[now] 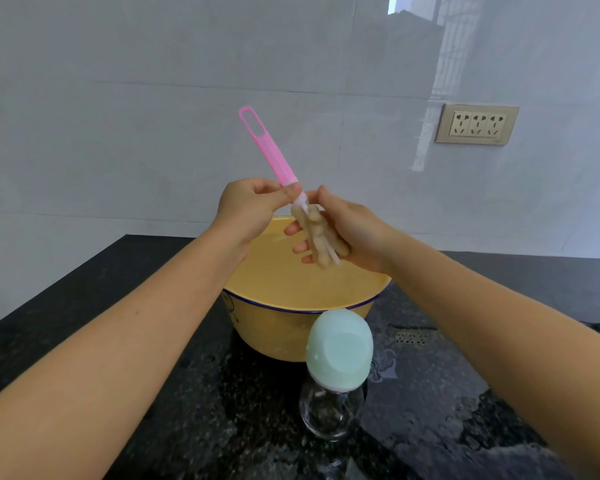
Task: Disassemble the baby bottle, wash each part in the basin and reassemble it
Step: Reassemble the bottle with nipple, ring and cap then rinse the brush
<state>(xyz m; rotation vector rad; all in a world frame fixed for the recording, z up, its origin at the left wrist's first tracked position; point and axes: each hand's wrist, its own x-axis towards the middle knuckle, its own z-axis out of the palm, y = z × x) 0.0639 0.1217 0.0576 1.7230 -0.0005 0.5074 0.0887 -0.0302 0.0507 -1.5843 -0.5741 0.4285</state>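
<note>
Pinches the brush [267, 150] by its pink handle with the left grip [246, 206]; wraps the sponge head [317, 233] in the right grip [350, 230], above the basin [267, 327]. Has the baby bottle [333, 375] capped, upright on the wet counter [118, 306], just near of the basin. Could easily topple it with a lowering forearm.

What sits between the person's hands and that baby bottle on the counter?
The yellow basin, its near side facing the bottle, seen in the head view.
</note>
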